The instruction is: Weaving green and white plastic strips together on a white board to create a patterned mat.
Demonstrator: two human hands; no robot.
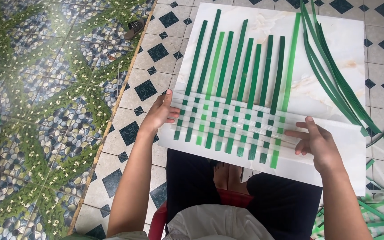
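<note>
**Two hands at the edges of a green-and-white strip weave**

The floor (45, 111) fills most of the view: a pebble-and-leaf pattern on the left, white tiles with dark diamonds beyond a thin border strip. On it lies a white marbled board (334, 58), its near edge over the lap of the seated person, whose dark trousers and red stool edge show below.

On the board sits the weave (232, 122): about ten green strips running away from the person, crossed in their lower part by pale, translucent strips that pass over and under them. Above the woven band the green strips lie loose and parallel, reaching toward the far edge of the board.

A bundle of spare green strips (330, 71) curves along the right side of the board, and more cut pieces (378, 213) lie scattered on the floor at lower right.

The left hand (161, 113) rests at the weave's left edge, fingers lightly curled against the ends of the pale strips. The right hand (316, 140) lies at the right edge, fingers stretched flat toward the same strip ends; whether either hand pinches a strip is hard to tell. The hands are well apart, the weave between them.
</note>
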